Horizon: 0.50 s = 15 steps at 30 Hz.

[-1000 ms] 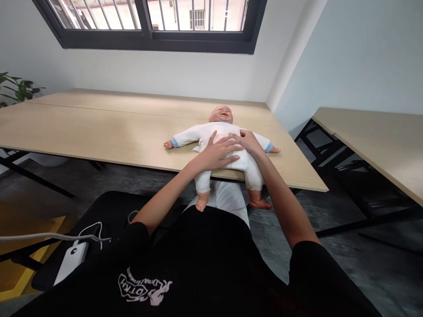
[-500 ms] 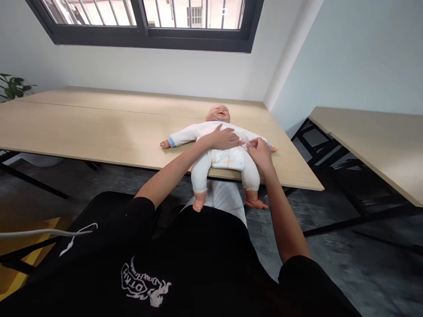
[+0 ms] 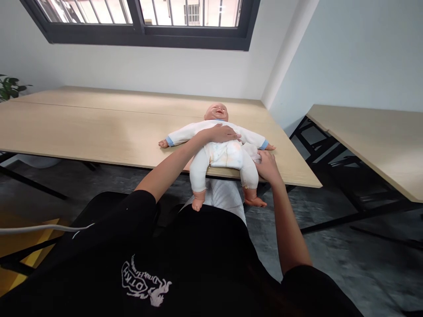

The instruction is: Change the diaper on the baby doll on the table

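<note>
A baby doll (image 3: 223, 152) in a white romper with blue cuffs lies on its back at the near edge of a light wooden table (image 3: 99, 132), legs hanging over the edge. My left hand (image 3: 220, 132) lies flat on the doll's chest, fingers spread. My right hand (image 3: 266, 164) is at the doll's left hip, fingers pinched on a flap of the white romper (image 3: 253, 151) pulled out to the side.
A second wooden table (image 3: 370, 136) stands to the right across a gap of grey floor. A window runs along the back wall. A potted plant (image 3: 8, 87) is at the far left. A white cable (image 3: 39, 228) crosses my lap.
My left hand slid from the doll's belly up to its chest. My right hand moved down and right from the chest to the hip, drawing the romper flap open to the side.
</note>
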Available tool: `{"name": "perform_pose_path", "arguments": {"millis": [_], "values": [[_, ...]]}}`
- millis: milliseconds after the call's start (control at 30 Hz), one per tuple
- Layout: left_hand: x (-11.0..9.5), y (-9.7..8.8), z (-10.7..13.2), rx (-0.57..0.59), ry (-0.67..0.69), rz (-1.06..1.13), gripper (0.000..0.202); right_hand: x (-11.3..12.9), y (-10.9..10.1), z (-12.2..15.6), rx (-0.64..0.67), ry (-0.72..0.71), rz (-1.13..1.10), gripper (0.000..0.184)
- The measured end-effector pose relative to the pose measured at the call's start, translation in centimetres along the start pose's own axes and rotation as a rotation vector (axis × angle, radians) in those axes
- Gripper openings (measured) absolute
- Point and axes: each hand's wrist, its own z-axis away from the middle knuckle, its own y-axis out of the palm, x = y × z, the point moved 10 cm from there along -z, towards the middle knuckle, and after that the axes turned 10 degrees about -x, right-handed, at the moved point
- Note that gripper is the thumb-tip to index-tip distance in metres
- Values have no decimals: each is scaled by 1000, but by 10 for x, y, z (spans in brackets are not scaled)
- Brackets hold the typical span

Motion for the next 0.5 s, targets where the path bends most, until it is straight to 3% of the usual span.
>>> {"name": "perform_pose_path", "arguments": {"millis": [133,300,400,500], "values": [[1,1,-6,-18,27,7,48,11,3,-1,15,2,-162,32],[-10,-4,-14,-125,79,60,32,6,-3,-10,-125,206,-639,52],[-27,1,-20,-110,166,245,42,4,5,-20,-151,293,-798,57],[-35,11,-26,-56,164,388,49,10,10,-31,-201,320,-871,59]]}}
